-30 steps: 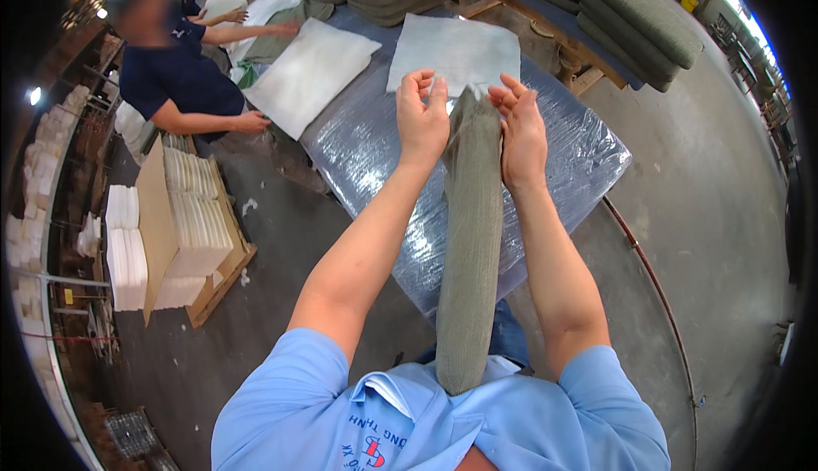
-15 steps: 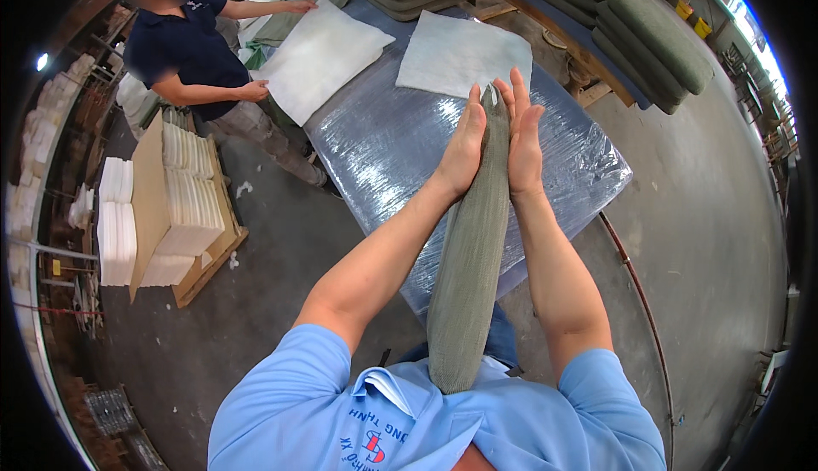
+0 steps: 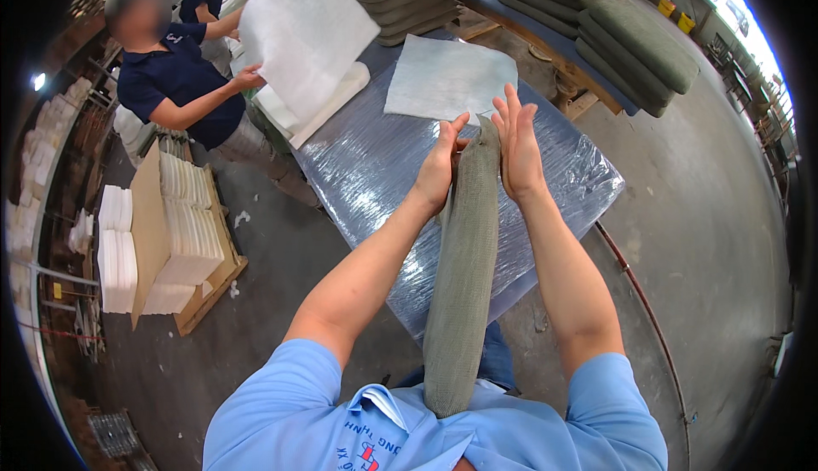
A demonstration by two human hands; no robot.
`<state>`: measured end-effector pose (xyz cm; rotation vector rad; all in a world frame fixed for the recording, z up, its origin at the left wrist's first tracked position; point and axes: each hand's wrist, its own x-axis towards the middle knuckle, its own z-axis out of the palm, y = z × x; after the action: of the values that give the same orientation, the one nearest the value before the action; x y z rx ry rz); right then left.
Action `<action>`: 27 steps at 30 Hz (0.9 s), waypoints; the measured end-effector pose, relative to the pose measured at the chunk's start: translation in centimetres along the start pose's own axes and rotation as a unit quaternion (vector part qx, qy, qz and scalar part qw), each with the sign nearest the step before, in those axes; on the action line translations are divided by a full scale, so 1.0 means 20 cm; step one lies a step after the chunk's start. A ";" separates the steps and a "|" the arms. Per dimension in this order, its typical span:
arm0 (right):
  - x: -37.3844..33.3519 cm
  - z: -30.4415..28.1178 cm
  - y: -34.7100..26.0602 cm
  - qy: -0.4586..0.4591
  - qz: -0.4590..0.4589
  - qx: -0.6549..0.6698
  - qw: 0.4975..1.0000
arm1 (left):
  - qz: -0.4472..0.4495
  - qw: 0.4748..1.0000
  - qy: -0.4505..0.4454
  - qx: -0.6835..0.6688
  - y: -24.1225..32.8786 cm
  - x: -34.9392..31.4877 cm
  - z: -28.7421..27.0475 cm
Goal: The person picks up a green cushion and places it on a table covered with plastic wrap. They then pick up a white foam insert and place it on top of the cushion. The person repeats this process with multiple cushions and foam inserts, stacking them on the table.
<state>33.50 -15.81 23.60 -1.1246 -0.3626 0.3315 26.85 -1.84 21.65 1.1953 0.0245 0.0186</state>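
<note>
1. Two bare hands flank the far end of a grey-green cushion (image 3: 464, 292). On the right hand (image 3: 521, 151) the fingers are stretched out and a little apart, palm facing the cushion's side, not clamped.
2. On the left hand (image 3: 436, 168) the fingers bend in against the left side; from where I stand, I can't tell whether they pinch the cloth.
3. The cushion stands on its narrow edge, its near end against the blue shirt (image 3: 545, 420), its far end, drawn to a pointed corner, above the counter (image 3: 567, 160).
4. I'd judge it light, soft and springy, its knit-looking cover grippy rather than slick and hardly fragile. Broad palms on both sides should hold it best; the corner alone might just stretch.
5. Just beyond the fingertips, a pale pad (image 3: 452, 77) lies on the film-wrapped counter.
6. Farther left, a co-worker (image 3: 200, 100) holds up a white sheet (image 3: 311, 32); a cushion stack (image 3: 392, 2) rises at the far side, with more cushions (image 3: 639, 49) far right.
</note>
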 end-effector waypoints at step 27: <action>-0.17 0.26 0.12 0.006 -0.080 -0.075 0.994 | 0.030 0.982 0.159 0.101 0.04 -0.09 -0.08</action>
<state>28.09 -12.13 23.07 -1.2352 -0.4694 0.1582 24.97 -0.18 21.81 1.3863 0.2764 0.2653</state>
